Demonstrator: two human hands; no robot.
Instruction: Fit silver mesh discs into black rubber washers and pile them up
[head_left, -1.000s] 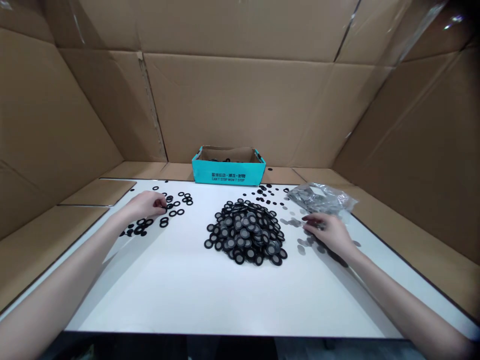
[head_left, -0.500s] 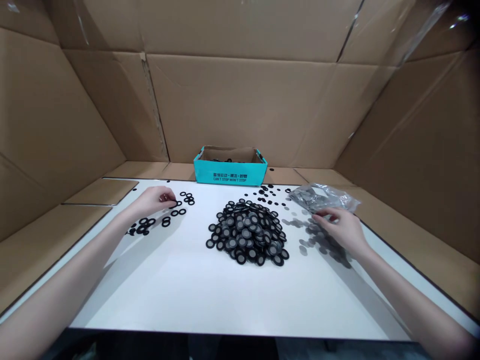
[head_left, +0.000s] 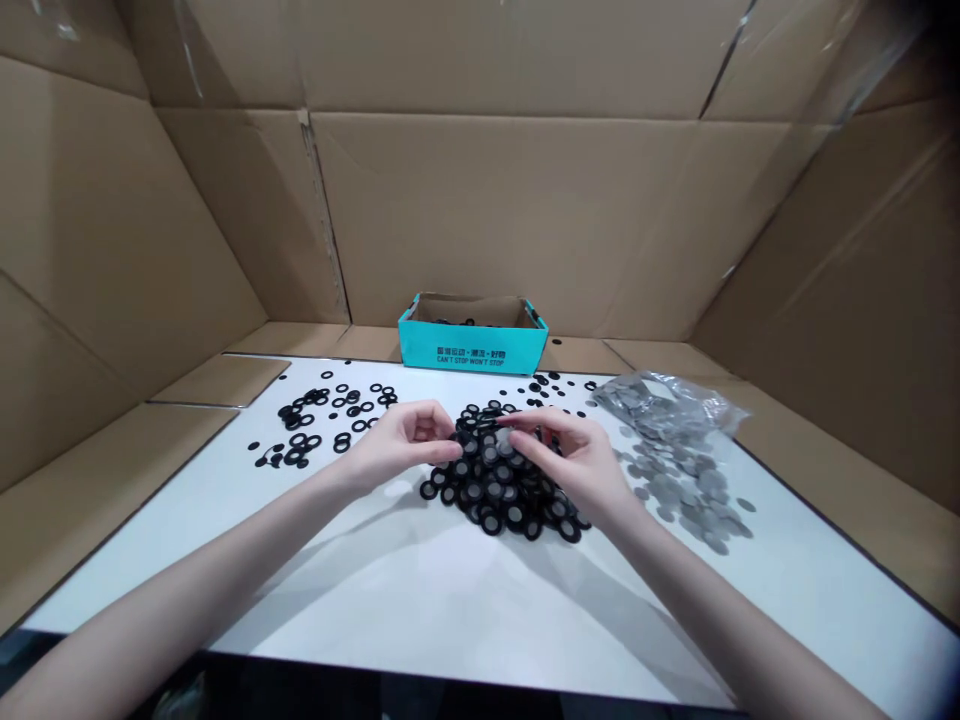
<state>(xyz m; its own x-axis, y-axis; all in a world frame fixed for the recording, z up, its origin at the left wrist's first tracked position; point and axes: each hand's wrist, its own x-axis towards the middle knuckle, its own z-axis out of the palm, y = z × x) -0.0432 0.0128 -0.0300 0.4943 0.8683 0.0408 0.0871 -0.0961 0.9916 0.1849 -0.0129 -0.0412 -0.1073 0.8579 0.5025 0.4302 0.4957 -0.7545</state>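
Both my hands are raised over a pile of black rings with grey discs in them (head_left: 491, 492) at the middle of the table. Closed in a pinch, my left hand (head_left: 409, 440) holds a black ring (head_left: 459, 438) at its fingertips; the ring partly blends with the pile behind it. Just to the right, my right hand (head_left: 577, 455) pinches a thin grey disc (head_left: 505, 442) between thumb and fingers. A small gap separates the disc from the ring. The hands hide parts of the pile.
Loose black rings (head_left: 343, 440) are scattered at the left. Many grey discs (head_left: 705, 490) spill from a clear plastic bag (head_left: 712, 405) at the right. Behind stands a turquoise box (head_left: 472, 350), with small black pieces (head_left: 536, 388) near it. Cardboard walls (head_left: 495, 220) surround the white table (head_left: 360, 590).
My left hand has come in from the loose rings at the left, and my right hand from the grey discs. They now meet above the pile, each holding a piece.
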